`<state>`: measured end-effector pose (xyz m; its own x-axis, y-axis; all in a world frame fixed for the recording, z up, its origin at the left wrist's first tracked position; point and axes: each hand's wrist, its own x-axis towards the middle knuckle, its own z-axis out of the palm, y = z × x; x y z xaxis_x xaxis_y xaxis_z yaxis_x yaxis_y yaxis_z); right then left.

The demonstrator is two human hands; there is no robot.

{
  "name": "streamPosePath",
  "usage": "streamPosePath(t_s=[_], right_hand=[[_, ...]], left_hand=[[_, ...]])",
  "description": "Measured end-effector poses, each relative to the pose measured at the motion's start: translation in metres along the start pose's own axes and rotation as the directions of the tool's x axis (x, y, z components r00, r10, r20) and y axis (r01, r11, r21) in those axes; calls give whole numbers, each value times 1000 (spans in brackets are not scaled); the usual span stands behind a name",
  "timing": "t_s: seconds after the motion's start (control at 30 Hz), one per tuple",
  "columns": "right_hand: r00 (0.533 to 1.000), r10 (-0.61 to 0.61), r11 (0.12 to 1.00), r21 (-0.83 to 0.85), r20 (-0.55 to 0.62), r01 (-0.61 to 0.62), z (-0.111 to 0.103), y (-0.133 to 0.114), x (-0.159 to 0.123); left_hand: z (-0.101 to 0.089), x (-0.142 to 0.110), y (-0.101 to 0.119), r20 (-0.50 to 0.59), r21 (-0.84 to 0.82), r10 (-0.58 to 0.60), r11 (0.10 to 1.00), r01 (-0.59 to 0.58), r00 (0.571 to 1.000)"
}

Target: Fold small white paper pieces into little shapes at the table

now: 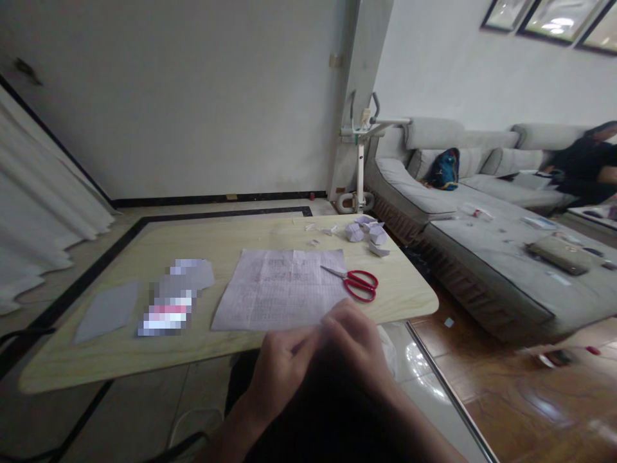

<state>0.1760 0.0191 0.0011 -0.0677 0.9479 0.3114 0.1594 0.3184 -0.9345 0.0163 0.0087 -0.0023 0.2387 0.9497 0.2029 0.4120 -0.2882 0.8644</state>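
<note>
My left hand (283,368) and my right hand (357,342) meet at the table's front edge, fingers curled and pressed together. Whatever they pinch is hidden by the fingers. Just beyond them lies a creased, printed sheet of paper (279,289). Scissors with red handles (360,285) rest near my right hand, blades partly over the sheet's right side. Several folded white paper pieces (355,232) sit at the table's far right corner, with small paper scraps (314,242) beside them. On the left are a plain white sheet (107,312) and a blurred-out item (168,308).
All this lies on a pale wood-patterned table (193,350) with rounded corners. A grey sofa (486,257) stands to the right, holding a blue bag (444,169); a person (583,164) sits at its far end. White exercise equipment (360,167) stands behind the table, and a white curtain (43,206) hangs left.
</note>
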Motion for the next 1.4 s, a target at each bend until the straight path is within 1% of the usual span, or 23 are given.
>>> streamPosePath(t_s=[0.1, 0.17, 0.3, 0.5, 0.67, 0.83, 0.9, 0.97, 1.13, 1.23, 1.3, 1.4], right_hand=[[996, 9, 1000, -29, 88, -6, -3, 1, 3], [993, 19, 1000, -18, 116, -17, -5, -1, 4], [993, 32, 999, 30, 111, -35, -8, -5, 3], [988, 134, 986, 87, 75, -140, -7, -5, 2], [976, 193, 977, 74, 97, -200, -5, -3, 5], [989, 127, 989, 63, 80, -132, -2, -1, 3], [992, 109, 991, 66, 69, -114, -1, -1, 2], [991, 116, 990, 68, 66, -121, -1, -2, 1], [981, 161, 979, 107, 108, -173, -2, -3, 1], [967, 202, 974, 72, 157, -215, -2, -1, 1], [966, 203, 976, 38, 162, -212, -2, 0, 0], [976, 170, 983, 47, 136, -178, -2, 1, -1]], left_hand=[[-1, 0, -2, -10, -34, 20, 999, -20, 1000], [-1, 0, -3, -13, -32, 29, 999, -30, 999], [-1, -1, -3, -16, -5, 46, 999, -46, 999], [-1, -1, -2, -5, 36, 70, 997, -69, 998], [0, 0, -6, -40, 81, 99, 992, -96, 994], [-2, -1, -7, -71, 123, 144, 983, -134, 987], [-4, -2, -7, -52, 111, 155, 983, -148, 987], [-5, -3, -7, -39, 103, 159, 983, -155, 986], [-4, -4, -9, -101, 123, 140, 984, -127, 985], [-3, -4, -12, -111, 93, 120, 990, -110, 987], [-2, -3, -13, -110, 60, 100, 994, -94, 989], [0, -2, -15, -112, 5, 64, 998, -64, 992]])
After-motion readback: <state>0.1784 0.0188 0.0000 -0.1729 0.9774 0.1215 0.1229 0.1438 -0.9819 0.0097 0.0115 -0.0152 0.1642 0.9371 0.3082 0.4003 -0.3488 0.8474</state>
